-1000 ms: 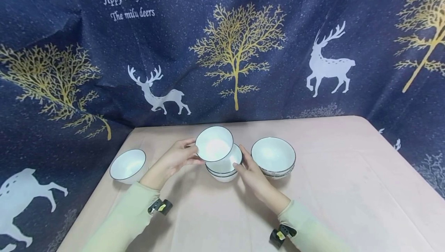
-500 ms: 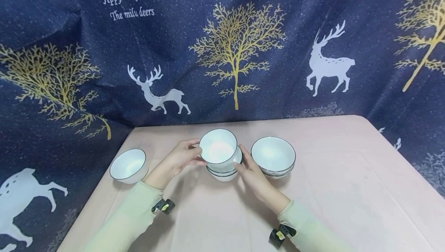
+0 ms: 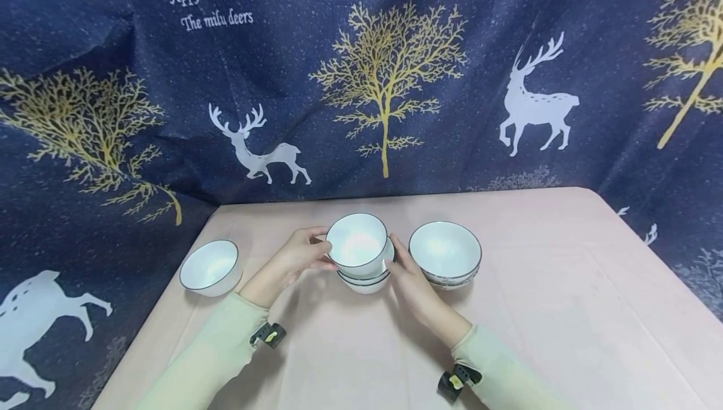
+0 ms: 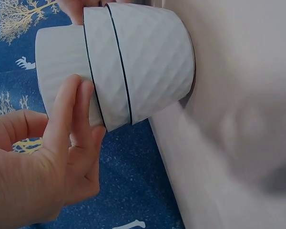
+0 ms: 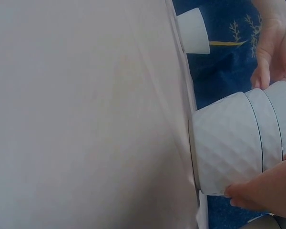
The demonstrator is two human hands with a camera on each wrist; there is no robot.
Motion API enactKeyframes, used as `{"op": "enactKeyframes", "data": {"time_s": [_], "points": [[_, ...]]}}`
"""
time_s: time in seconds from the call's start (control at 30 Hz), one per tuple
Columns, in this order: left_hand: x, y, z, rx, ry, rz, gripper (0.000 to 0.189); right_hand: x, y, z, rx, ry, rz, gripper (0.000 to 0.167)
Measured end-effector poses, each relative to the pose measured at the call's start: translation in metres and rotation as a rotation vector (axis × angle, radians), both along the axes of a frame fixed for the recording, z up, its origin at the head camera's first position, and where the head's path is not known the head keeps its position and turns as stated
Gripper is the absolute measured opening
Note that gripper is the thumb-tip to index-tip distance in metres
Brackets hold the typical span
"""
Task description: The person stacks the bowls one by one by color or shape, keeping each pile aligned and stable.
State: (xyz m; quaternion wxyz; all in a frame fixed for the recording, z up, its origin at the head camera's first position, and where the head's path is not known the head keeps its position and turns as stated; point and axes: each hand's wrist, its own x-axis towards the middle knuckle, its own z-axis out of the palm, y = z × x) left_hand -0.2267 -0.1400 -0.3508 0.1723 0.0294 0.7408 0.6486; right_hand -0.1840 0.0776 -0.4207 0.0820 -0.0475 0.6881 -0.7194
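The left grip (image 3: 298,255) pinched a bowl (image 3: 357,239), likely brittle and best rim-held, over the stack (image 3: 364,287) the right grip (image 3: 413,283) cupped.

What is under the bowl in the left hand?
Two nested white bowls. The held bowl hides most of the upper one's inside from the head view; the lower one's inside cannot be seen.
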Motion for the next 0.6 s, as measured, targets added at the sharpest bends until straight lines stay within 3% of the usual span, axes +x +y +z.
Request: {"op": "enactKeyframes", "data": {"time_s": [0.27, 0.6], "points": [[0.0004, 0.0030, -0.0013, -0.034, -0.024, 0.027, 0.055, 0.0002, -0.0027, 0.0013, -0.099, 0.006, -0.010, 0.055], [0.0012, 0.0048, -0.0032, -0.054, -0.022, 0.030, 0.055, 0.0017, -0.0049, 0.0007, -0.103, 0.036, -0.039, 0.055]]}}
